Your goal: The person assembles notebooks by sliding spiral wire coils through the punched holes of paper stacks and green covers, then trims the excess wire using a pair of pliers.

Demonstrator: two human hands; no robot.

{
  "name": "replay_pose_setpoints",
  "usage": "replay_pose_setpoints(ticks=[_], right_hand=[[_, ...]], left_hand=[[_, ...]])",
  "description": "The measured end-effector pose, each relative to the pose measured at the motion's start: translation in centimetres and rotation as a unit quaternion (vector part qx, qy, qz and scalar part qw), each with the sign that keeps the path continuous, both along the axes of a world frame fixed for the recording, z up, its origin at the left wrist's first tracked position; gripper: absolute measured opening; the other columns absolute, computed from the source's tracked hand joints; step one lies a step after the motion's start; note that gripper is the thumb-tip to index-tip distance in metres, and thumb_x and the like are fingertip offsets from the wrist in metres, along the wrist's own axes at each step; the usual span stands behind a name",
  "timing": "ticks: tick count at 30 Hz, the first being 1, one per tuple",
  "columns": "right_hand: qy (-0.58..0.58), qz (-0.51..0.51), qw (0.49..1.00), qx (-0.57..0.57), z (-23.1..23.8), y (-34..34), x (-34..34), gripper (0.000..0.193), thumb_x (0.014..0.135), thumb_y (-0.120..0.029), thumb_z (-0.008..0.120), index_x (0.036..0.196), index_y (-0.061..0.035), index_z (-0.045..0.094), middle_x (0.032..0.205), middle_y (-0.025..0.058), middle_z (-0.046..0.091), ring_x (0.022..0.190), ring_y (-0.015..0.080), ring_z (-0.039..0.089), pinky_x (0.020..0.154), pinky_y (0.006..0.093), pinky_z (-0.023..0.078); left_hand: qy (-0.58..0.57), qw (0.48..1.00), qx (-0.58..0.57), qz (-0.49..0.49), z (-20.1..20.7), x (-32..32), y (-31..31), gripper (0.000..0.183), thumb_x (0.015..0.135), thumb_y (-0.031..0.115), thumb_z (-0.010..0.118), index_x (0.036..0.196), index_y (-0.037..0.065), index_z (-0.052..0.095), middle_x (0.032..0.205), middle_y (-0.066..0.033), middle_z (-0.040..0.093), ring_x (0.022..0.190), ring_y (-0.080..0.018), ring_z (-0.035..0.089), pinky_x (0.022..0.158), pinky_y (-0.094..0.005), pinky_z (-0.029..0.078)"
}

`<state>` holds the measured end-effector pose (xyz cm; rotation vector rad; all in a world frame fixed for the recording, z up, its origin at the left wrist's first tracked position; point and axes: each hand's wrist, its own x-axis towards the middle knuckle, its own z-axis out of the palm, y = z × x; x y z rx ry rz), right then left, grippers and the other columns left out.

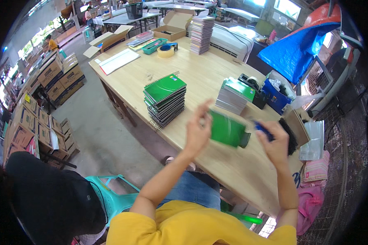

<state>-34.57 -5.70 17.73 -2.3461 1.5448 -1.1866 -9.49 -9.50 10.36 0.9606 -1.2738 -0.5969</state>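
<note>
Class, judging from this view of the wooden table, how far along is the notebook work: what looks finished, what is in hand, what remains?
Looks done: a wrapped bundle of green-topped notebooks. In hand: the left hand holds a blurred green notebook; the right hand grips a small blue object, too blurred to identify. Seemingly left: the loose stack of green spiral-bound notebooks.

Wooden table (200,77) with notebook stacks (164,100)

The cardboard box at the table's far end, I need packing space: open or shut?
Open: the cardboard box has its flaps standing up, interior exposed.

Single head view, looking steeply down, close over wooden table (200,77); fisheye rim.
</note>
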Motion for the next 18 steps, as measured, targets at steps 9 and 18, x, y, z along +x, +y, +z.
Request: replay_pose_setpoints(ticks=[9, 18], right_hand=[[-0.135, -0.092, 0.976, 0.143, -8.0, 1.9, -6.1, 0.028, 0.087, -0.011, 0.072, 0.112, 0.0010, 0.072, 0.095, 0.0094, 0.068, 0.085, 0.0165, 0.063, 0.077, 0.0287, 0.049], [0.086, -0.205, 0.968, 0.115, -16.3, 5.6, -6.7, 0.037, 0.081, -0.018, 0.076, 0.113, -0.0017, 0.071, 0.110, 0.0191, 0.061, 0.108, 0.0365, 0.057, 0.094, 0.0459, 0.046]], left_hand=[[-0.140, 0.942, 0.056, 0.299, 2.6, 18.8, -9.1, 0.038, 0.092, 0.004, 0.059, 0.128, 0.011, 0.067, 0.106, -0.0118, 0.064, 0.082, -0.0176, 0.063, 0.075, -0.0335, 0.054], [-0.345, 0.848, 0.107, 0.387, 2.5, 17.8, -5.7, 0.040, 0.086, 0.019, 0.072, 0.126, 0.019, 0.068, 0.130, -0.0144, 0.054, 0.124, -0.0361, 0.050, 0.101, -0.0527, 0.042]])
